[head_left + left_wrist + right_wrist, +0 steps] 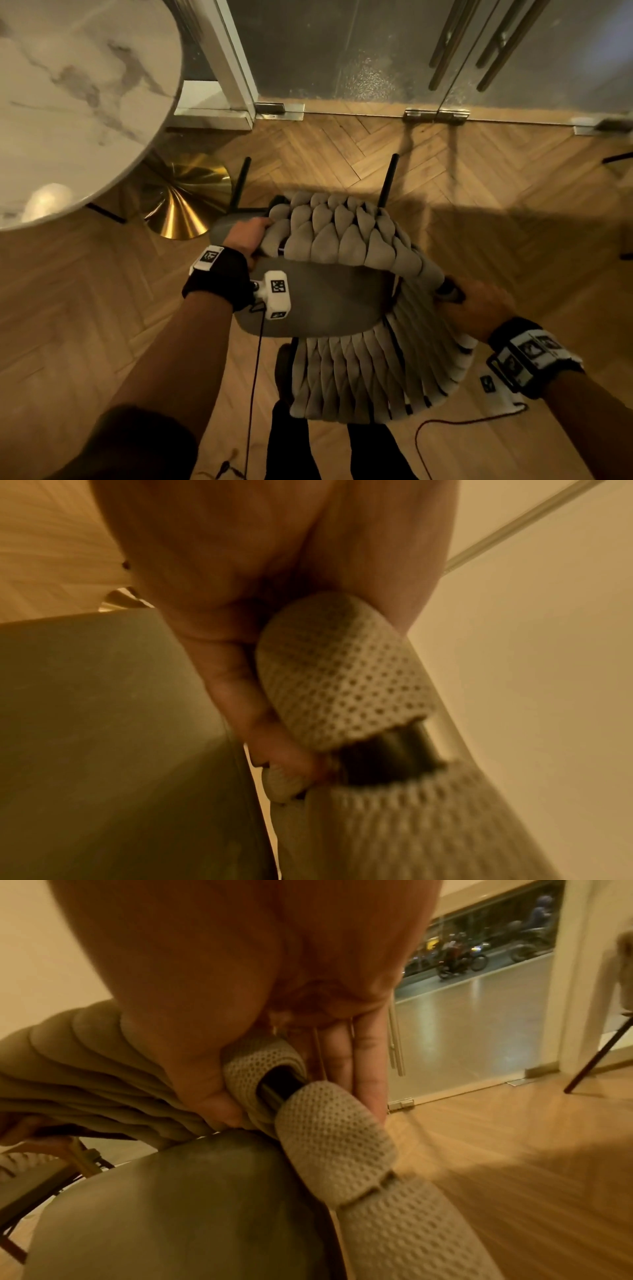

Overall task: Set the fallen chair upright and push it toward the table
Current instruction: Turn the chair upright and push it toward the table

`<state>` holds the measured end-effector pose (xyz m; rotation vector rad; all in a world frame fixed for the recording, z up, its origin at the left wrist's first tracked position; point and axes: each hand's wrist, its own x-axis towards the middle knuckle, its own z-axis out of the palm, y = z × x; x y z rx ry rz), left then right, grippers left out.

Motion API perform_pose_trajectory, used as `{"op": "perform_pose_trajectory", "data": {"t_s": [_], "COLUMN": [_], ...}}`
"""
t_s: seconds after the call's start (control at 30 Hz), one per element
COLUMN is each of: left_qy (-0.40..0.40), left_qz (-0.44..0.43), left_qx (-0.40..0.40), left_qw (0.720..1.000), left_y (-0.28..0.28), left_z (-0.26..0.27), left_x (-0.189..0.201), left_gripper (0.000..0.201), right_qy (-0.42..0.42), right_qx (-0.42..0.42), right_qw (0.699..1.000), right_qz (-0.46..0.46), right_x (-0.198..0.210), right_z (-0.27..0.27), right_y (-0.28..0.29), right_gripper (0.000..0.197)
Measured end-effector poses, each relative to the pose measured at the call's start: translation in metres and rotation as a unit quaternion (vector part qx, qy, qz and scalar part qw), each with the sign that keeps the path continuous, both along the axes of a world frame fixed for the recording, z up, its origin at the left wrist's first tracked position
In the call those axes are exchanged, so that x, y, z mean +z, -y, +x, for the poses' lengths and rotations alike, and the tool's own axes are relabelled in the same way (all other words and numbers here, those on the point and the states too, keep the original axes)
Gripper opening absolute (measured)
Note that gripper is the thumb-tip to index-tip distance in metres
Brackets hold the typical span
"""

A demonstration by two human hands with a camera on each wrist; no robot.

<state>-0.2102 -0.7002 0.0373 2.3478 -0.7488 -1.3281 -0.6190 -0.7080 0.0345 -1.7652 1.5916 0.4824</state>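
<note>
Here both hands grip the grey rope-woven chair, tilted.

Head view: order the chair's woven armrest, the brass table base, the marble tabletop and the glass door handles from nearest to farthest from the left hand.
1. Woven armrest: gripped by the left hand.
2. Brass table base: on the floor, up and left of the hand.
3. Marble tabletop: farther up and left.
4. Glass door handles: top right, farthest.
</note>
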Motion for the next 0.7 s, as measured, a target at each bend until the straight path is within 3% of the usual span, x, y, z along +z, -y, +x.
{"op": "perform_pose_trajectory", "data": {"t_s": [0.07,0.2,0.27,0.3,0.37,0.4,0.47,0.53,0.6,0.67,0.7], "left_qy": [-0.098,-0.272,-0.269,-0.236,-0.158,-0.124,-0.080,-0.086,-0.158,-0.246,-0.269], "left_qz": [-0.044,-0.174,-0.159,-0.137,-0.066,-0.012,0.142,0.253,0.315,0.302,0.276], "left_qx": [0.083,0.258,0.243,0.213,0.078,0.009,-0.050,-0.061,-0.023,0.065,0.119], "left_qw": [0.991,0.911,0.918,0.938,0.982,0.992,0.985,0.962,0.935,0.919,0.915], "left_y": [0.011,0.016,-0.004,-0.021,-0.068,-0.099,-0.163,-0.214,-0.242,-0.252,-0.250], "left_z": [0.002,-0.001,0.005,0.008,0.015,0.016,0.007,-0.016,-0.044,-0.072,-0.085], "left_x": [0.001,0.002,-0.016,-0.034,-0.091,-0.123,-0.180,-0.204,-0.205,-0.206,-0.208], "left_gripper": [0.052,0.041,0.045,0.042,0.037,0.044,0.073,0.082,0.061,0.035,0.034], "right_qy": [-0.008,0.031,0.055,0.047,0.002,-0.017,-0.031,-0.033,-0.035,-0.034,-0.036], "right_qx": [0.000,-0.010,-0.004,0.004,0.019,0.022,0.027,0.025,0.028,0.021,0.014], "right_qw": [1.000,0.999,0.997,0.997,0.996,0.995,0.992,0.990,0.989,0.988,0.988], "right_qz": [-0.024,-0.030,-0.044,-0.056,-0.081,-0.095,-0.121,-0.137,-0.144,-0.148,-0.153], "right_x": [0.001,0.009,0.013,0.015,0.015,0.014,0.012,0.011,0.010,0.009,0.008], "right_z": [0.005,0.017,0.025,0.029,0.034,0.037,0.040,0.044,0.047,0.050,0.051], "right_y": [0.021,0.066,0.090,0.104,0.127,0.137,0.152,0.164,0.174,0.183,0.187], "right_gripper": [0.021,0.017,0.028,0.040,0.058,0.063,0.068,0.071,0.073,0.077,0.080]}}
